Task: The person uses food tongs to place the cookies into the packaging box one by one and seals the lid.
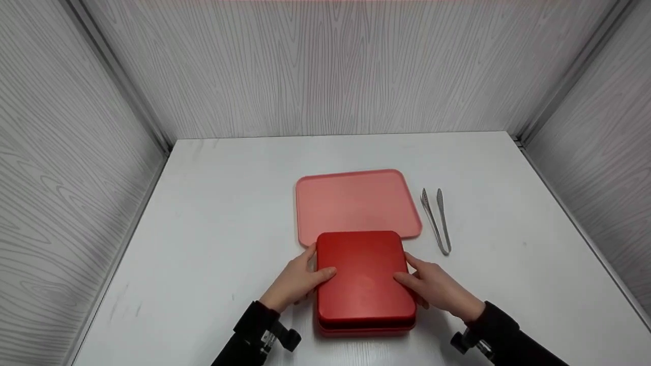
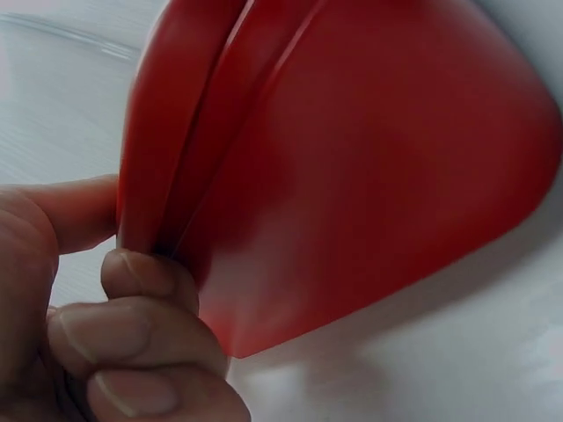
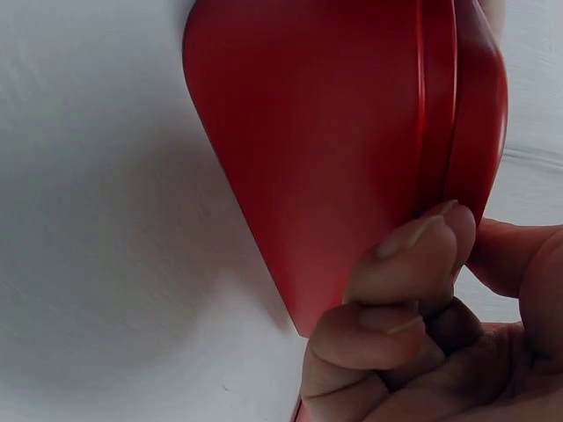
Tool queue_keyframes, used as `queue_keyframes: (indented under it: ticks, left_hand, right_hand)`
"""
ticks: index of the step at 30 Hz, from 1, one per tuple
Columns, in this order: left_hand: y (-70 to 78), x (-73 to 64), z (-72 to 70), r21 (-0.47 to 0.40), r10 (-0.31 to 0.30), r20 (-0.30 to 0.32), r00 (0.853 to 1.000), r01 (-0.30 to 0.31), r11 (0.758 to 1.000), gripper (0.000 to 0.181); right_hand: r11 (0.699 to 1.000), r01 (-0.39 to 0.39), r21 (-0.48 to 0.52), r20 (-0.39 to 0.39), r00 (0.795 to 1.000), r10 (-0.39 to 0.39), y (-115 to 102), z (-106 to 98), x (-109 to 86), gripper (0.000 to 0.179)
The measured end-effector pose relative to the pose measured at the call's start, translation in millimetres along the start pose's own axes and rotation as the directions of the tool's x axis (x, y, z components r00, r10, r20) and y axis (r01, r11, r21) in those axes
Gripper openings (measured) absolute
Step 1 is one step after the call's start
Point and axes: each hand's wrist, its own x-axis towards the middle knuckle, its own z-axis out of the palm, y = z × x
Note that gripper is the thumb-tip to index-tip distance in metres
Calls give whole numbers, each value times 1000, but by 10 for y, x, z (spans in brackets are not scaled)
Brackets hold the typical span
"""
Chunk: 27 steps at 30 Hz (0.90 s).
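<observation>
A red rectangular box (image 1: 365,333) with rounded corners stands near the front of the table, its red lid (image 1: 363,277) on top. At the lid's left side, my left hand (image 1: 295,279) holds the edge, thumb on top and fingertips (image 2: 145,272) under the rim. My right hand (image 1: 437,285) grips the opposite side the same way, its curled fingers (image 3: 409,255) against the rim and side wall. A dark line shows between lid and box along the near side in the head view. The inside of the box is hidden.
A pink tray (image 1: 356,203) lies just behind the box, its near edge partly covered by the lid in the head view. Metal tongs (image 1: 437,229) rest to the tray's right with their arms spread. Grey wood-grain panels (image 1: 325,66) enclose the white table (image 1: 213,213) at the back and sides.
</observation>
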Motion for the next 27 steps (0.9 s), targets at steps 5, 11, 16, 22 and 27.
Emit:
queue_keyframes:
  ticks: [5, 11, 16, 22, 27]
  left_hand:
    - [4, -35, 6, 26, -1, 28, 1000, 0, 1000, 92]
    - [-5, -93, 7, 38, 8, 61, 998, -11, 999, 90]
    - [-22, -129, -9, 44, 50, 67, 997, -53, 998, 93]
    - [-40, -138, -17, 29, 63, 86, 994, -66, 997, 96]
    - [-39, -145, -20, -30, 69, 120, 990, -66, 997, 97]
  right_hand:
    - [1000, -7, -12, -26, 1000, 6, -4, 31, -55, 78]
    - [999, -3, -42, -53, 999, 1, -14, 73, -122, 80]
    - [996, 19, -87, -66, 997, -25, -20, 90, -186, 82]
    - [1000, 7, -24, -40, 999, -8, 7, 103, -216, 82]
    - [1000, -12, 5, -18, 1000, 12, 23, 107, -208, 81]
